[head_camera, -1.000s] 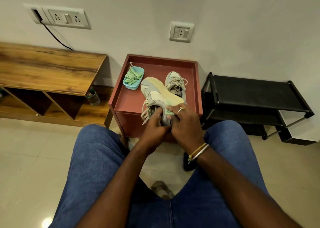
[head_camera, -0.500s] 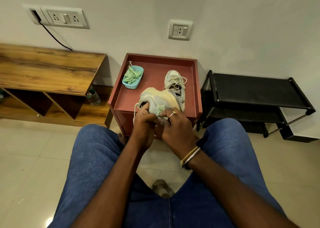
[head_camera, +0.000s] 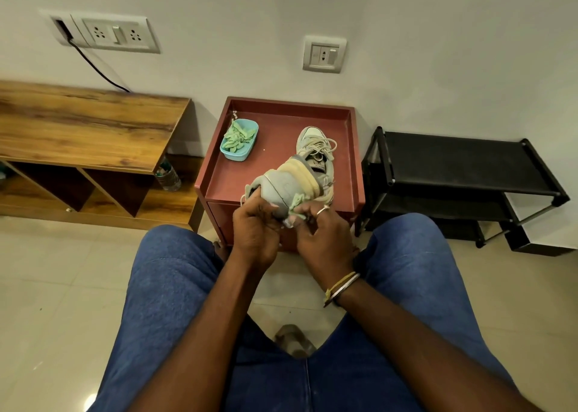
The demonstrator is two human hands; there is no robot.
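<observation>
While the blue tub (head_camera: 237, 156) of green pieces (head_camera: 237, 134) sits at ten o'clock on the red surface (head_camera: 275, 136), my left hand (head_camera: 255, 224) grips the grey shoe (head_camera: 283, 186) by its near end, over the six o'clock edge. My right hand (head_camera: 320, 236) pinches a green strip (head_camera: 297, 202) against that shoe, and the other shoe (head_camera: 314, 144) lies at two o'clock.

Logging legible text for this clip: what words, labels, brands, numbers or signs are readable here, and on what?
No text reads legibly.
Bottle label: too small and blurred.
Insole of the second shoe: dark print, unreadable.
Held shoe, green cloth, wall sockets: no lettering visible.
</observation>
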